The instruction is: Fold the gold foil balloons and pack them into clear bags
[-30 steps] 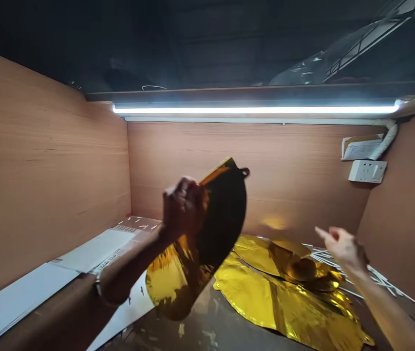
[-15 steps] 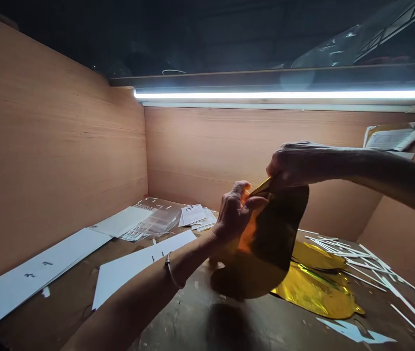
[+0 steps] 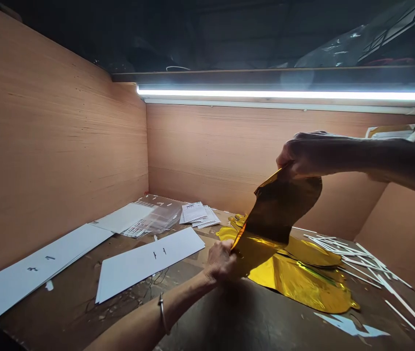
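A shiny gold foil sheet (image 3: 266,214) hangs at a slant between my two hands, above the table. My left hand (image 3: 222,258), with a bangle at its wrist, is closed on the sheet's lower left edge. Higher up and to the right, my right hand (image 3: 298,156) grips the top edge in closed fingers. Under and beside the held sheet, more gold foil pieces (image 3: 306,287) lie flat on the brown table (image 3: 200,321).
Long white cards (image 3: 47,268) and a white board (image 3: 149,263) lie at the left. Papers (image 3: 196,214) and clear plastic sleeves are at the back. Thin white strips (image 3: 361,258) and a torn white scrap (image 3: 353,325) lie at the right.
My left hand has moved down and slightly left, my right hand up and right. The foil sheet is now stretched out between them, and more gold pieces show behind it.
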`<state>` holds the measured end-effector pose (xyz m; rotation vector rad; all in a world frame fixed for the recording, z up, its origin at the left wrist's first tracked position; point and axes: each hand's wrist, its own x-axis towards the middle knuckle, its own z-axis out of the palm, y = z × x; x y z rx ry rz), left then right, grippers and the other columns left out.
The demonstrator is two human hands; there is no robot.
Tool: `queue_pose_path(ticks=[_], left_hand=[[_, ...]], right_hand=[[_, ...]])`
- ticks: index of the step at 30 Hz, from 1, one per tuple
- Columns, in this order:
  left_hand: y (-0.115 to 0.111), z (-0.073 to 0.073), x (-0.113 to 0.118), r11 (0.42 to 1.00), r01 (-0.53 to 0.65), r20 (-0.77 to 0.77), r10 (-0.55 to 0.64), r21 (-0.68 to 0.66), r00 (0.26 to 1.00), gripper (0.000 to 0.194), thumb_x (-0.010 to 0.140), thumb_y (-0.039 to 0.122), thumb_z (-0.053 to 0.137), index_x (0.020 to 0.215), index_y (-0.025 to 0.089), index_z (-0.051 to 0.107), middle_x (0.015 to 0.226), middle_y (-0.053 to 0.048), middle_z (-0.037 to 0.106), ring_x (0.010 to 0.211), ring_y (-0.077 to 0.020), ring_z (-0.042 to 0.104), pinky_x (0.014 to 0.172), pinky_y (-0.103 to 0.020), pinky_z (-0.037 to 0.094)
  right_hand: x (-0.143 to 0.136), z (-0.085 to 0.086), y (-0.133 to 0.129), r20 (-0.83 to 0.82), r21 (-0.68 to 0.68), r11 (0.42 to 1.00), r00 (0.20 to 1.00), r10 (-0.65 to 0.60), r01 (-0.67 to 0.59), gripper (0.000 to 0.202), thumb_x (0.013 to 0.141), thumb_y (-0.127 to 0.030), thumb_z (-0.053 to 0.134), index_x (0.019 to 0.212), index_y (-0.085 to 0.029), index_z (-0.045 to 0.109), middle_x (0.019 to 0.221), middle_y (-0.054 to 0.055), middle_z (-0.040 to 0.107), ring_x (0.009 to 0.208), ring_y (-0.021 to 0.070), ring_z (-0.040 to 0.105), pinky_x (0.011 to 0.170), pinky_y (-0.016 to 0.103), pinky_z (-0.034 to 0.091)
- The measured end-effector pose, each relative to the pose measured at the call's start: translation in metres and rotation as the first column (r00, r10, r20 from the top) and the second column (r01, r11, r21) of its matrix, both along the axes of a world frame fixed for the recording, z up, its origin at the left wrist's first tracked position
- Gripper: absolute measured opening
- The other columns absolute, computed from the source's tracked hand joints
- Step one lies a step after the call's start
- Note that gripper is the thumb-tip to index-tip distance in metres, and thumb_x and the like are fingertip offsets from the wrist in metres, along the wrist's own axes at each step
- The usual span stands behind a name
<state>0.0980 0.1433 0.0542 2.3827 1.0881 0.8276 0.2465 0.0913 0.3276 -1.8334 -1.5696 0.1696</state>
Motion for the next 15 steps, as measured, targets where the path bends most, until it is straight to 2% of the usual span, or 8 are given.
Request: queue_pose_path(ticks=[2, 4, 6, 8, 10, 11, 13, 15], left_hand=[[0.012, 0.001, 0.000, 1.000, -0.004, -0.007, 0.005, 0.024, 1.000, 0.020, 0.072, 0.018, 0.044, 0.068, 0.019, 0.063, 0.063, -0.003, 0.062, 0.061, -0.0164, 0.055, 0.052, -0.022, 0.035], [0.029, 0.006, -0.008, 0.999, -0.015, -0.004, 0.015, 0.048, 1.000, 0.020, 0.072, 0.016, 0.044, 0.069, 0.019, 0.064, 0.065, -0.003, 0.062, 0.064, -0.0166, 0.055, 0.057, -0.023, 0.036], [0.050, 0.011, -0.023, 0.997, -0.043, 0.017, 0.042, 0.062, 0.999, 0.019, 0.072, 0.014, 0.045, 0.070, 0.019, 0.064, 0.072, -0.005, 0.062, 0.074, -0.0179, 0.054, 0.067, -0.026, 0.037], [0.069, 0.012, -0.044, 0.994, -0.095, 0.058, 0.092, 0.057, 0.994, 0.018, 0.073, 0.015, 0.047, 0.070, 0.020, 0.064, 0.084, -0.006, 0.061, 0.088, -0.0200, 0.051, 0.078, -0.029, 0.034], [0.081, 0.005, -0.066, 0.985, -0.172, 0.115, 0.168, 0.023, 0.979, 0.015, 0.073, 0.016, 0.049, 0.072, 0.020, 0.064, 0.091, -0.008, 0.058, 0.095, -0.0216, 0.047, 0.084, -0.033, 0.031], [0.084, 0.000, -0.076, 0.976, -0.217, 0.147, 0.215, -0.006, 0.965, 0.014, 0.072, 0.016, 0.051, 0.073, 0.021, 0.064, 0.092, -0.008, 0.057, 0.097, -0.0224, 0.047, 0.085, -0.034, 0.030], [0.085, -0.015, -0.092, 0.949, -0.305, 0.220, 0.316, -0.083, 0.923, 0.014, 0.071, 0.015, 0.052, 0.074, 0.021, 0.064, 0.086, -0.009, 0.057, 0.095, -0.0234, 0.047, 0.084, -0.036, 0.030], [0.081, -0.031, -0.100, 0.910, -0.371, 0.315, 0.413, -0.186, 0.855, 0.016, 0.070, 0.014, 0.053, 0.077, 0.022, 0.065, 0.077, -0.007, 0.058, 0.089, -0.0233, 0.051, 0.081, -0.035, 0.033]], right_hand=[[0.005, 0.001, -0.008, 0.395, -0.078, 0.997, 0.917, 0.050, -0.021, 0.020, 0.062, -0.008, 0.051, 0.044, -0.001, 0.058, 0.029, -0.013, 0.039, 0.029, -0.0094, 0.022, 0.043, 0.014, 0.007], [0.015, -0.010, -0.022, 0.739, -0.070, 0.997, 0.671, 0.068, -0.024, 0.012, 0.056, -0.017, 0.062, 0.049, -0.008, 0.062, 0.030, -0.013, 0.038, 0.033, -0.0054, 0.028, 0.047, 0.017, 0.017], [0.024, -0.039, -0.043, 0.880, 0.020, 0.990, 0.472, 0.048, -0.137, 0.008, 0.057, -0.019, 0.066, 0.050, -0.016, 0.063, 0.037, -0.009, 0.045, 0.040, 0.0012, 0.038, 0.054, 0.024, 0.030], [0.028, -0.086, -0.068, 0.938, 0.102, 0.912, 0.343, 0.044, -0.397, 0.015, 0.068, -0.016, 0.060, 0.055, -0.023, 0.063, 0.049, -0.002, 0.057, 0.051, 0.0111, 0.049, 0.067, 0.035, 0.037], [0.023, -0.146, -0.092, 0.942, 0.286, 0.787, 0.313, -0.126, -0.546, 0.028, 0.076, -0.009, 0.044, 0.069, -0.025, 0.066, 0.063, 0.006, 0.065, 0.062, 0.0200, 0.056, 0.078, 0.045, 0.035], [0.018, -0.177, -0.102, 0.940, 0.312, 0.738, 0.307, -0.148, -0.598, 0.034, 0.074, -0.005, 0.039, 0.073, -0.025, 0.066, 0.065, 0.007, 0.066, 0.063, 0.0222, 0.057, 0.079, 0.046, 0.035], [0.006, -0.234, -0.115, 0.962, 0.233, 0.693, 0.267, -0.059, -0.683, 0.034, 0.071, -0.004, 0.039, 0.080, -0.023, 0.065, 0.072, 0.006, 0.068, 0.064, 0.0225, 0.060, 0.075, 0.044, 0.037], [-0.007, -0.277, -0.118, 0.963, 0.204, 0.678, 0.269, -0.010, -0.706, 0.032, 0.072, -0.005, 0.039, 0.078, -0.022, 0.065, 0.070, 0.003, 0.069, 0.060, 0.0202, 0.062, 0.067, 0.040, 0.041]])
